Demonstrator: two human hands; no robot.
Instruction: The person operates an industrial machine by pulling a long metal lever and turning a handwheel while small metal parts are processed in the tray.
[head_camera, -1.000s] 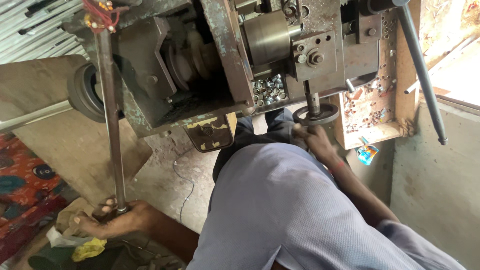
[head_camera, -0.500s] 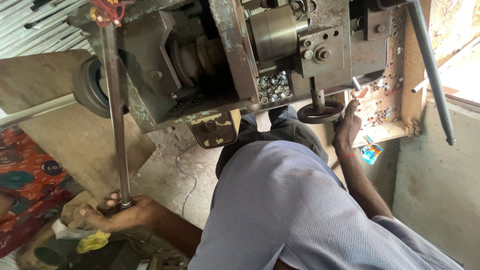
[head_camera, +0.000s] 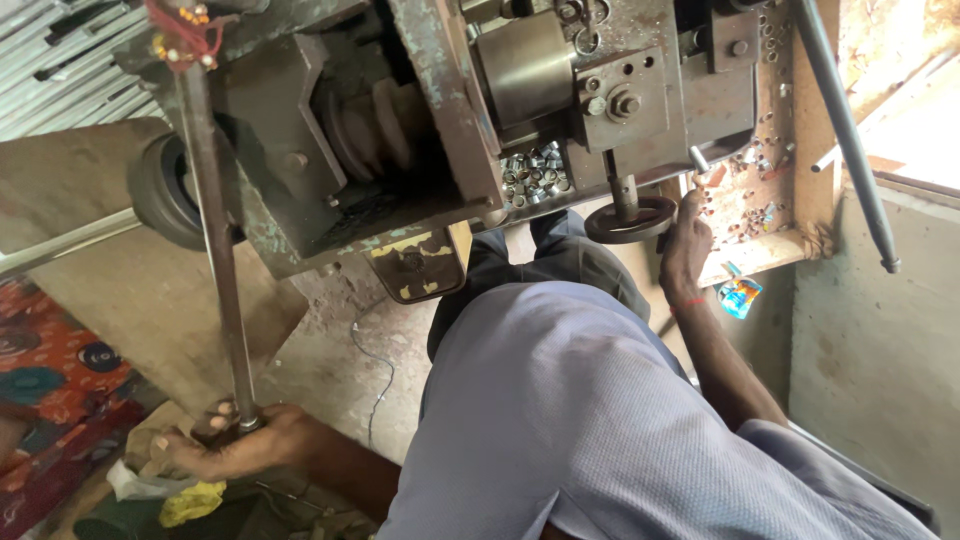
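Cracked concrete floor (head_camera: 330, 360) below, worn grey-green metal machine (head_camera: 450, 130) above. Long grey steel lever rod (head_camera: 215, 260) running near-vertical from machine down into left hand (head_camera: 235, 445), fingers wrapped tight around its lower end. Right hand (head_camera: 685, 245) up beside small dark round handwheel (head_camera: 630, 220), fingertips touching its rim, loosely curled rather than clenched. Handwheel axis pointing up into machine.

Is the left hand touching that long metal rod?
Touching. The head view shows the left hand with fingers wrapped around the bottom end of the long metal rod.
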